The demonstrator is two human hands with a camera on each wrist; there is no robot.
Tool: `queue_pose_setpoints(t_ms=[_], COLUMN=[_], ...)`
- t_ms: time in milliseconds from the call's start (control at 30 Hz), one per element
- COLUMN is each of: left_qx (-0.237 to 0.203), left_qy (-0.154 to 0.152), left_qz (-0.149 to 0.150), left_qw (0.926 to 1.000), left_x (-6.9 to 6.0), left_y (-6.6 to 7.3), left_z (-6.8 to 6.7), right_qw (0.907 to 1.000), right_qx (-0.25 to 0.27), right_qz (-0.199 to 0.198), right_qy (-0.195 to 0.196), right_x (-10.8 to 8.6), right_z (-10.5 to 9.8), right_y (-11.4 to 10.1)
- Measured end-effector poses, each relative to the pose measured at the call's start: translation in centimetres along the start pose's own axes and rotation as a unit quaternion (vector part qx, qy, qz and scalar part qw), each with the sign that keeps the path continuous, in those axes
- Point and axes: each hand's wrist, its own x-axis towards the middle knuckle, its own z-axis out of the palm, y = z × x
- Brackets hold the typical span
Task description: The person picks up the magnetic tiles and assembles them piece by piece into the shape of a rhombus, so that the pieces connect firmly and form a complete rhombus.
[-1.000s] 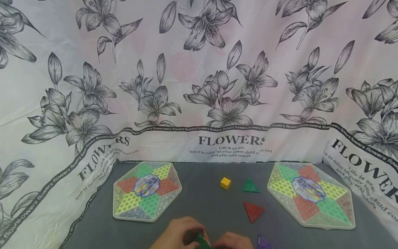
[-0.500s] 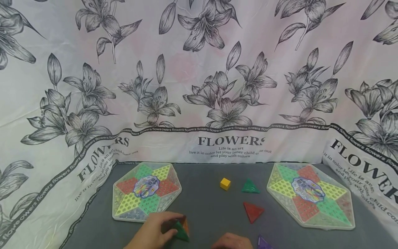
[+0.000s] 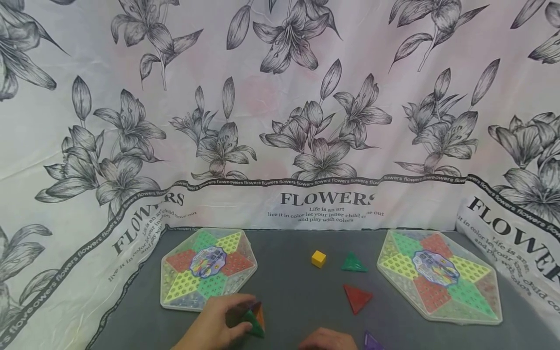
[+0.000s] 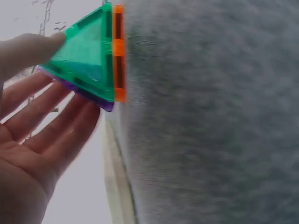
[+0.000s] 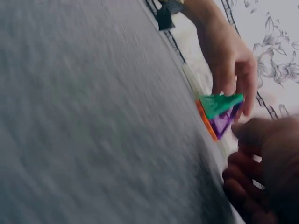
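Note:
My left hand (image 3: 217, 323) holds a small pyramid of magnetic tiles (image 3: 255, 323) between thumb and fingers. In the left wrist view, the pyramid (image 4: 86, 56) has a green triangle facing the thumb, a purple tile on the finger side and an orange tile against the grey tabletop. The right wrist view shows its purple face (image 5: 223, 122) beside the green one. My right hand (image 3: 328, 339) hangs loosely curled at the bottom edge of the head view, apart from the pyramid and with nothing visible in it. Close to its right lies a purple triangular tile (image 3: 372, 342), partly out of frame.
A red triangle tile (image 3: 358, 298), a green triangle tile (image 3: 354, 263) and a yellow cube (image 3: 318, 259) lie farther back. Hexagonal game boards stand at either side, the left board (image 3: 179, 304) just behind my left hand and the right board (image 3: 463, 316) beyond the tiles.
My left hand has carried the pyramid leftward, away from my right hand, and set it low near the left board. Over the last half second both hands have barely moved.

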Motion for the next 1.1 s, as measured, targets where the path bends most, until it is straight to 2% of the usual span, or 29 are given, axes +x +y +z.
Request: queue_pose_setpoints(t_ms=[100,200,267,333,433,500,633,667,733,833,900,933,1033,1100], left_qx=[-0.007,-0.029,-0.062,-0.105,-0.173,-0.2,-0.23,-0.239,-0.258,-0.284,-0.293,-0.291,-0.273,-0.246], left_qy=[0.032,0.065,0.074,0.068,0.039,0.018,-0.028,-0.042,-0.071,-0.112,-0.131,-0.141,-0.162,-0.175], left_qz=[0.023,0.064,0.088,0.101,0.095,0.102,0.127,0.123,0.096,0.043,0.038,0.039,0.073,0.097], left_qw=[0.9992,0.9954,0.9914,0.9869,0.9796,0.9742,0.9644,0.9623,0.9587,0.9512,0.9464,0.9456,0.9453,0.9483], left_x=[0.0,0.2,0.5,0.9,1.8,2.6,4.6,5.0,5.8,6.9,7.7,8.0,9.2,9.9], left_y=[0.7,1.6,2.3,3.0,4.2,4.9,5.9,6.1,6.6,7.4,7.8,8.0,8.4,8.7], left_z=[0.0,0.3,0.5,0.8,1.3,2.0,4.0,4.6,5.6,7.2,8.4,9.0,10.8,11.9], right_qw=[0.9996,0.999,0.9988,0.9981,0.9955,0.9936,0.9903,0.9896,0.9887,0.9882,0.988,0.9875,0.9867,0.9859], right_qx=[0.001,0.007,0.012,0.022,0.022,0.008,-0.035,-0.043,-0.053,-0.051,-0.043,-0.033,-0.012,-0.006], right_qz=[-0.027,-0.043,-0.03,0.002,0.038,0.047,0.05,0.051,0.054,0.064,0.076,0.087,0.111,0.122], right_qy=[-0.011,0.011,0.036,0.058,0.084,0.102,0.125,0.127,0.129,0.129,0.127,0.127,0.118,0.114], right_x=[0.1,-0.2,-0.6,-1.1,-1.7,-2.0,-2.3,-2.3,-2.3,-2.3,-2.3,-2.3,-2.2,-2.1], right_z=[-1.1,-2.8,-4.2,-5.8,-8.1,-9.5,-11.5,-11.8,-12.3,-12.9,-13.1,-13.2,-13.4,-13.5], right_y=[-0.2,-0.7,-1.1,-1.4,-1.2,-0.8,0.2,0.4,0.9,1.5,1.8,2.0,2.5,2.9])
